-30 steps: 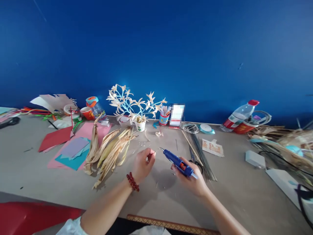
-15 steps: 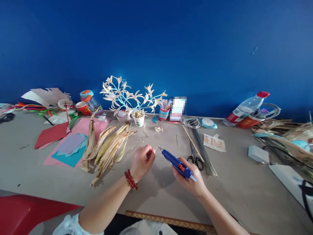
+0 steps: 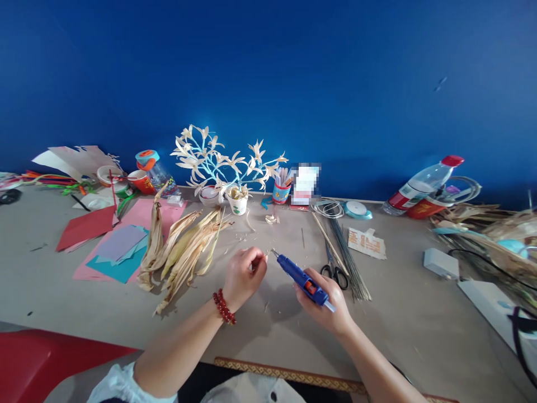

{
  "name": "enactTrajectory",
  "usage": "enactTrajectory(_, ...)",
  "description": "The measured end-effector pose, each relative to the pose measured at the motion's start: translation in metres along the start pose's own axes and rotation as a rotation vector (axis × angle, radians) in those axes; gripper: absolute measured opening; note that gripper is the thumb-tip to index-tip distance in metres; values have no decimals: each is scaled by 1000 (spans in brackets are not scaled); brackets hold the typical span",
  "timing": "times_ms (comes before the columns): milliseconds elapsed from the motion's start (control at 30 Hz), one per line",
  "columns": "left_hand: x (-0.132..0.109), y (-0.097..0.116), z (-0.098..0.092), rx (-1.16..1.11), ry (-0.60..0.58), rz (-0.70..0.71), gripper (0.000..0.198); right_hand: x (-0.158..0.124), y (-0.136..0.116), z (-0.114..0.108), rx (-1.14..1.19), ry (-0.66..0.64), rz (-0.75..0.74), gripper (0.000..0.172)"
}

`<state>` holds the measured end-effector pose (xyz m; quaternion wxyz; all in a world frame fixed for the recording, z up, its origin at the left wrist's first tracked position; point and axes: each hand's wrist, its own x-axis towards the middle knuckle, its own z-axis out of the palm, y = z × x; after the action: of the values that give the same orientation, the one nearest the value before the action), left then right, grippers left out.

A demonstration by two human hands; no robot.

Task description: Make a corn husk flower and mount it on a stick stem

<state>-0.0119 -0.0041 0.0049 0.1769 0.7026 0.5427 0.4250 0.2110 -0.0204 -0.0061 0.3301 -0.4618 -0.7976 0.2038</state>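
My right hand point(image 3: 325, 305) is wrapped round a blue glue gun point(image 3: 300, 278), its nozzle pointing up and left. Close to that nozzle, my left hand point(image 3: 246, 274) pinches a tiny pale piece point(image 3: 268, 253), too small to name. The nozzle tip is at or very near this piece; whether they touch I cannot tell. Dried corn husks point(image 3: 184, 260) lie to the left of my left hand. Black-handled scissors point(image 3: 334, 275) rest just beyond my right hand, beside a bundle of thin wires point(image 3: 350, 263).
Behind my hands stand husk flowers point(image 3: 229, 162) in a small white pot point(image 3: 238, 204). Coloured paper point(image 3: 121, 266) lies on the left. At right are a ribbon roll point(image 3: 356, 210), a tilted plastic bottle point(image 3: 423, 187), a white box point(image 3: 440, 263) and a black cable point(image 3: 518, 341).
The view has shifted slightly. Both hands keep almost the same pose, with the glue gun nozzle still close to the small piece.
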Motion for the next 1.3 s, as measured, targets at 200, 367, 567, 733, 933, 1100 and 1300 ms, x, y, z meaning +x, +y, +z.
enactTrajectory(200,-1,0,0,-15,19,6,19,-1,1,0,-19,3,-13,17)
enactTrajectory(367,-1,0,1,-31,19,8,19,-2,4,2,-57,-10,-26,17)
enactTrajectory(567,-1,0,1,-48,18,-7,19,-1,2,0,-68,-40,-65,14)
enactTrajectory(733,-2,-1,1,-62,20,-7,18,0,1,0,-101,7,-89,14)
enactTrajectory(933,-2,1,1,-111,2,-37,21,1,-1,-1,-124,30,-137,12)
enactTrajectory(1100,-2,4,0,-176,-13,-107,23,-1,0,-2,-125,60,-137,14)
enactTrajectory(1300,-3,4,1,-260,-35,-126,25,-4,5,3,47,138,-35,14)
